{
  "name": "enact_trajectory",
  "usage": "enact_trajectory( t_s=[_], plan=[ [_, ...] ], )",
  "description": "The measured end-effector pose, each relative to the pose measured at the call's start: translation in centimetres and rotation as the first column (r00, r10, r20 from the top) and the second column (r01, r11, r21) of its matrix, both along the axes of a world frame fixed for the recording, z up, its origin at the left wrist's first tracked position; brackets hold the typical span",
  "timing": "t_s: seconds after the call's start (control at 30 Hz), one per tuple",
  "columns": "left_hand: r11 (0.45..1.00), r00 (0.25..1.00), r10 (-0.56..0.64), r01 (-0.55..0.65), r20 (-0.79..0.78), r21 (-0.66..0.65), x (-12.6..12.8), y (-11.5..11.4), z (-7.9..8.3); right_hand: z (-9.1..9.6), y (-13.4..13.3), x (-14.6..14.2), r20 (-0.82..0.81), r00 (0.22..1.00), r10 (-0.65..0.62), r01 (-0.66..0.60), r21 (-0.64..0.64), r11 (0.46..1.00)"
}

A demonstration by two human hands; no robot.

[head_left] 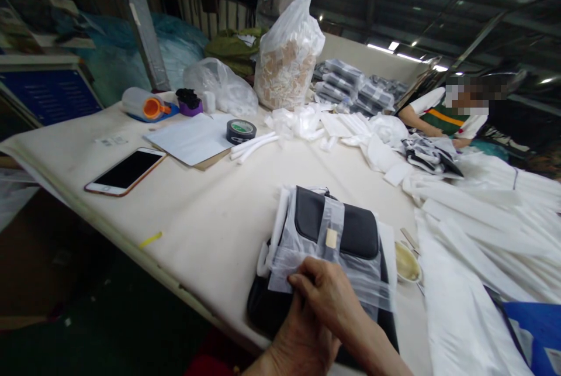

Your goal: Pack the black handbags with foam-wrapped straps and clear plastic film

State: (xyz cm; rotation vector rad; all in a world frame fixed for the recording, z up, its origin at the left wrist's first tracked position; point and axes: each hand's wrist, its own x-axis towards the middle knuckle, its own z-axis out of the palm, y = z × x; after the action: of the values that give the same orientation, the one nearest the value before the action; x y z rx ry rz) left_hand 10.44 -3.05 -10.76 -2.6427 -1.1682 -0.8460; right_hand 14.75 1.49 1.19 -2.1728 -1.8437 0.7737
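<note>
A black handbag [269, 309] lies on the table near its front edge, its flap upward. Translucent white wrapping film [363, 276] runs across its front, and a strip crosses the flap over the clasp. My right hand [331, 291] is over the lower front of the bag, thumb and index finger pinched at the film. Just below and partly behind it, my left hand [300, 338] is closed, its fingertips meeting the right ones. What the left fingers hold is hidden. White padding [277, 227] shows along the bag's left side.
On the left lie a phone [127, 171], white sheets [193, 139], black tape [241, 130] and a bottle [142, 104]. A small bowl [407, 262] sits right of the bag, beside heaped white wrapping [464, 282]. A co-worker [447, 116] handles wrapped goods across the table.
</note>
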Motion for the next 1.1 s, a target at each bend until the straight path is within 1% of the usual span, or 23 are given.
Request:
enact_trajectory(
  t_s=[0.07, 0.13, 0.23, 0.33, 0.47, 0.57, 0.67, 0.77, 0.9, 1.0, 1.1],
  plan=[
    [0.996, 0.998, -0.052, 0.053, -0.018, 0.069, -0.9, -0.1, 0.5, 0.0, 0.2, 0.0, -0.055, 0.997, -0.052, 0.051, -0.014, 0.999],
    [0.989, 0.995, -0.085, 0.089, -0.042, 0.116, -1.6, -0.1, 0.8, 0.0, 0.3, -0.1, -0.074, 0.993, -0.089, 0.088, -0.014, 0.996],
    [0.987, 0.994, -0.098, 0.104, -0.051, 0.119, -2.1, -0.1, 0.8, 0.0, 0.3, -0.1, -0.076, 0.991, -0.114, 0.114, -0.001, 0.994],
    [0.989, 0.992, -0.104, 0.110, -0.067, 0.094, -2.3, 0.0, 0.9, -0.1, 0.3, 0.1, -0.034, 0.992, -0.123, 0.123, 0.014, 0.992],
    [0.986, 0.991, -0.132, 0.131, -0.002, 0.100, -2.8, 0.2, 1.5, -0.4, 0.4, 0.6, 0.031, 0.996, -0.078, 0.077, 0.047, 0.996],
    [0.986, 0.991, -0.127, 0.122, 0.041, 0.110, -3.2, 0.5, 2.2, -0.6, 0.6, 1.2, 0.141, 0.990, -0.027, 0.016, 0.079, 0.997],
    [0.987, 0.992, -0.119, 0.114, 0.039, 0.116, -3.4, 0.7, 2.6, -0.7, 0.8, 1.8, 0.233, 0.972, 0.014, -0.041, 0.111, 0.993],
    [0.985, 0.992, -0.126, 0.125, 0.001, 0.120, -3.5, 0.8, 2.8, -0.7, 1.0, 2.6, 0.208, 0.978, 0.029, -0.056, 0.125, 0.991],
    [0.982, 0.991, -0.135, 0.133, 0.009, 0.132, -3.6, 0.8, 3.0, -0.6, 1.0, 3.0, 0.166, 0.986, 0.001, -0.021, 0.124, 0.992],
    [0.981, 0.993, -0.121, 0.121, -0.010, 0.154, -3.6, 0.6, 3.0, -0.7, 0.9, 2.9, 0.194, 0.981, 0.003, -0.027, 0.121, 0.992],
    [0.980, 0.995, -0.096, 0.100, -0.032, 0.172, -3.6, 0.5, 3.0, -0.8, 0.7, 2.7, 0.250, 0.968, 0.026, -0.060, 0.131, 0.990]
  ],
)
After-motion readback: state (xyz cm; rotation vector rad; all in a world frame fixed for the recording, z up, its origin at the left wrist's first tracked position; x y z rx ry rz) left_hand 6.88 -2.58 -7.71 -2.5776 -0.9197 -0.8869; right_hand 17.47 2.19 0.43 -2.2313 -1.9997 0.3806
